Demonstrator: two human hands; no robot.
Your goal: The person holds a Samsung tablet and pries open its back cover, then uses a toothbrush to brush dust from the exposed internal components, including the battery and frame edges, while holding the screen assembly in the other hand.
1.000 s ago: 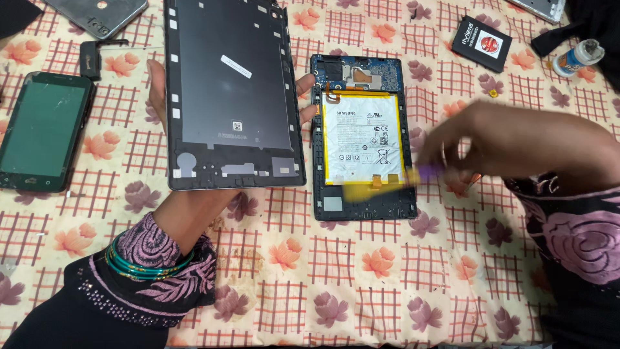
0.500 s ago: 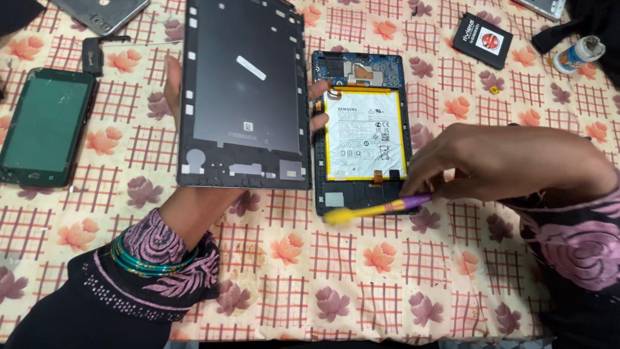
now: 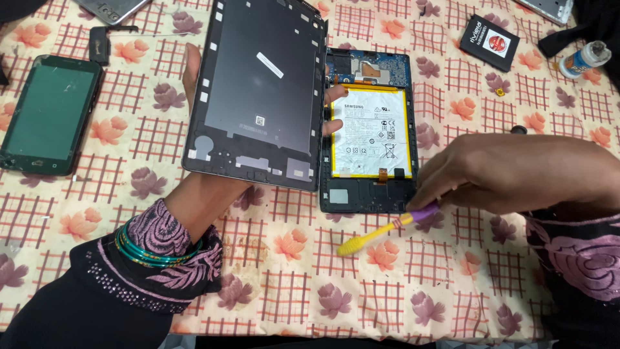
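My left hand (image 3: pixel 194 71) reaches under the dark grey tablet back cover (image 3: pixel 258 90) and holds it tilted up, fingertips showing at its right and left edges. Beside it on the right lies the opened tablet body (image 3: pixel 369 194) with a white battery (image 3: pixel 371 132) and a blue circuit board at the top. My right hand (image 3: pixel 516 171) grips a yellow and purple toothbrush (image 3: pixel 374 234) by its purple end, the yellow end resting on the cloth just below the tablet body.
A floral checked cloth (image 3: pixel 290 284) covers the surface. A phone with a green screen (image 3: pixel 48 116) lies at the left, a small black part (image 3: pixel 99 44) above it. A black battery (image 3: pixel 489 42) and a small glue bottle (image 3: pixel 584 59) sit at the top right.
My right hand has drawn the toothbrush down off the tablet body onto the cloth. The left hand has kept the back cover lifted, shifted slightly right.
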